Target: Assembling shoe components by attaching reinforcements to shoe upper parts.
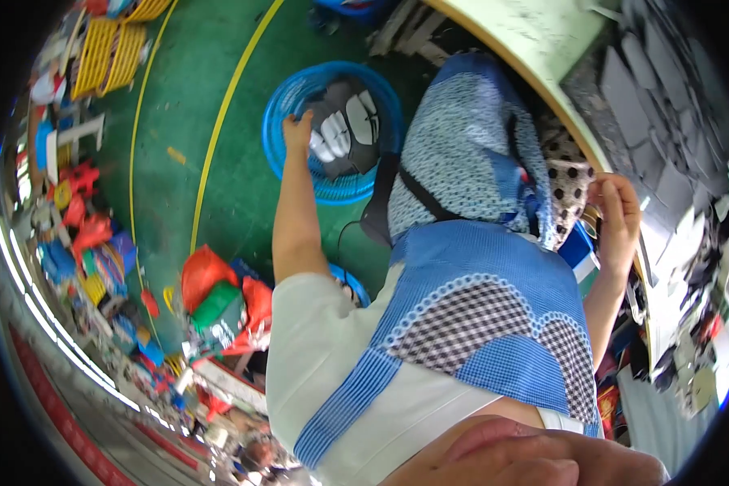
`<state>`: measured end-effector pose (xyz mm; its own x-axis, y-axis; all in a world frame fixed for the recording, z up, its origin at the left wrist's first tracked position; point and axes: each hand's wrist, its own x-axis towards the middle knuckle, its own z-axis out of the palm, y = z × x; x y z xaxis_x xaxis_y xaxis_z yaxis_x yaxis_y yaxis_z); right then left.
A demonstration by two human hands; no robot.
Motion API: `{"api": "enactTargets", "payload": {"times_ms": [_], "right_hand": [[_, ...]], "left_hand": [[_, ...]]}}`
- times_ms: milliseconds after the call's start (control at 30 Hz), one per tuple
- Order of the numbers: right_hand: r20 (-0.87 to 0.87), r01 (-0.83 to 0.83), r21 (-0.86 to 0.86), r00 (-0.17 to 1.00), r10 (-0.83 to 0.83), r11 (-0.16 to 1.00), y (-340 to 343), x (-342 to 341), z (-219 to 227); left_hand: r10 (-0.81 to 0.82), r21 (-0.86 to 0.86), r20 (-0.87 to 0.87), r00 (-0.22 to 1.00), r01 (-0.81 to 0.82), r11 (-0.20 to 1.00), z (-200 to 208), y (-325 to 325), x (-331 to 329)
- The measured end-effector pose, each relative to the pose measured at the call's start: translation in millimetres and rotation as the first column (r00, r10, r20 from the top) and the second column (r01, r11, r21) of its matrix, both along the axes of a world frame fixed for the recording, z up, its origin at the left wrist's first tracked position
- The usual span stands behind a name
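Observation:
On my left side, my left hand [297, 131] reaches over the rim of a round blue plastic basket [272, 144]. Its thumb and a finger show apart, beside dark grey flat pieces [330, 104] in the basket; no held thing shows. White padded-looking shapes [330, 136] lie among these pieces. Over at the worktable's edge, my right hand [616, 206] is bent with its fingers curled together, close to a dark-dotted cloth [567, 182]. Whatever is between those fingers is hidden.
A pale worktable [547, 44] runs along my right, with stacked grey sheet pieces [644, 97] on it. Red and green bags [219, 304] stand on the green floor [235, 170] behind left. Yellow crates [109, 57] are farther left, past yellow floor lines.

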<state>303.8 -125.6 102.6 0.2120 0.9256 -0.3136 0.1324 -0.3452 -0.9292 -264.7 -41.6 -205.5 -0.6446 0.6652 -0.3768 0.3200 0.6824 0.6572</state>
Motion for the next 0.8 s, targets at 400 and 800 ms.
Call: {"api": "enactTargets", "payload": {"times_ms": [400,800], "right_hand": [[0.178,0.08,-0.028,0.981,-0.073,0.996,-58.2,16.5,11.3],[0.825,0.559,0.48,-0.026,-0.565,0.676,-97.7,155.7,5.1]], "left_hand": [[-0.849,0.667,-0.527,-0.03,0.604,-0.436,307.4,70.8,436.9],[-0.6,0.269,-0.691,-0.403,0.627,-0.731,322.8,55.6,499.1]]}}
